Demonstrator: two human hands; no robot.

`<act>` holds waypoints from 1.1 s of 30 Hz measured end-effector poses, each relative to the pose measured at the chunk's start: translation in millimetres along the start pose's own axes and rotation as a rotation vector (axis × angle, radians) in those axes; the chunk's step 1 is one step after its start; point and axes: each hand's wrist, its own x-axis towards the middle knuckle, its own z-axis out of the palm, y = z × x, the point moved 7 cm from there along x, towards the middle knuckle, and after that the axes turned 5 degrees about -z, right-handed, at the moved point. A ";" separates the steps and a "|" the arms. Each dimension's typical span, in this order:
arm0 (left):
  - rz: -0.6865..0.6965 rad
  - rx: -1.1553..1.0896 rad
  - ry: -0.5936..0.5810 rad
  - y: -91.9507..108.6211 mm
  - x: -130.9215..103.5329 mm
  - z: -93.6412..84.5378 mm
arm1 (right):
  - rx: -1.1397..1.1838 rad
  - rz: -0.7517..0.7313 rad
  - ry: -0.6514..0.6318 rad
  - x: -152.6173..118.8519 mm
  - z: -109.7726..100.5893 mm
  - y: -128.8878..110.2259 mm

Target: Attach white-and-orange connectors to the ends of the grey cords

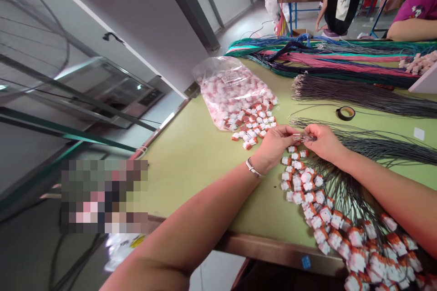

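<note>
My left hand [275, 144], with a bracelet at its wrist, is closed in a pinch. Its fingertips meet the silvery ends of thin wires [300, 137]; whether a connector is also between them I cannot make out. Close on the right, my right hand [322, 142] pinches the same dark wires just behind their ends. Below both hands hang many white-and-orange connectors [309, 186] on grey wires, running down past the table's front edge. Left of my left hand lies a pile of loose white-and-orange connectors [251, 129], spilling from a clear plastic bag [232, 77].
A bundle of dark wires [392, 145] stretches to the right, with another bundle [341, 93] behind it. A roll of black tape [346, 113] lies between them. Coloured wires [307, 57] cross the table's far side. A co-worker's purple sleeve [414, 4] shows at the upper right.
</note>
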 end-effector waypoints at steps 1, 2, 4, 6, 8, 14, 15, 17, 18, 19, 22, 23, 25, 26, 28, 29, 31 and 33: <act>0.006 -0.008 0.003 0.2 -0.3 -0.2 | -0.003 -0.010 -0.001 -0.1 -0.2 -0.8; 0.012 -0.023 0.005 0.4 -0.6 -0.7 | -0.004 -0.023 0.001 -0.2 -0.8 -2.2; 0.018 -0.051 0.011 0.6 -1.3 -2.7 | 0.008 -0.043 0.015 -0.7 -2.8 -5.2; 0.014 -0.055 0.024 0.6 -1.5 -6.1 | 0.041 -0.043 0.033 -1.2 -5.0 -6.8; 0.015 -0.042 0.033 1.1 -1.5 -9.5 | 0.071 -0.033 0.044 -1.5 -6.4 -7.0; 0.007 -0.038 0.008 1.5 -0.4 -12.8 | 0.065 -0.037 0.036 0.0 -6.7 -7.8; 0.006 -0.042 0.008 1.5 -0.2 -13.0 | 0.061 -0.039 0.031 0.1 -6.4 -8.0; 0.009 -0.052 0.008 1.8 0.1 -13.2 | 0.069 -0.048 0.026 0.0 -6.0 -8.7; 0.010 -0.057 0.009 2.1 0.2 -13.3 | 0.080 -0.055 0.028 -0.2 -6.1 -9.1; 0.010 -0.063 0.011 2.3 0.2 -13.5 | 0.093 -0.062 0.032 -0.6 -6.4 -9.7; -0.007 -0.069 0.009 2.0 -0.2 -12.8 | 0.117 -0.074 0.049 -1.8 -7.2 -10.4; -0.012 -0.068 0.007 1.8 -0.3 -11.9 | 0.117 -0.073 0.051 -2.1 -7.0 -10.0; -0.018 -0.055 -0.001 1.5 -0.7 -9.2 | 0.108 -0.069 0.059 -2.4 -6.1 -8.7; -0.019 -0.046 -0.003 1.4 -0.8 -7.6 | 0.098 -0.067 0.062 -2.4 -5.4 -7.8; -0.019 -0.035 -0.002 1.2 -0.9 -4.5 | 0.076 -0.064 0.071 -2.2 -4.1 -6.1; -0.020 -0.035 -0.003 1.1 -1.0 -3.0 | 0.068 -0.060 0.076 -2.2 -3.8 -5.3; -0.020 -0.042 -0.004 1.3 -1.1 -1.1 | 0.067 -0.048 0.082 -2.1 -3.9 -4.6; -0.016 -0.041 0.001 2.1 -1.3 -1.4 | 0.087 -0.042 0.082 -2.1 -5.0 -5.7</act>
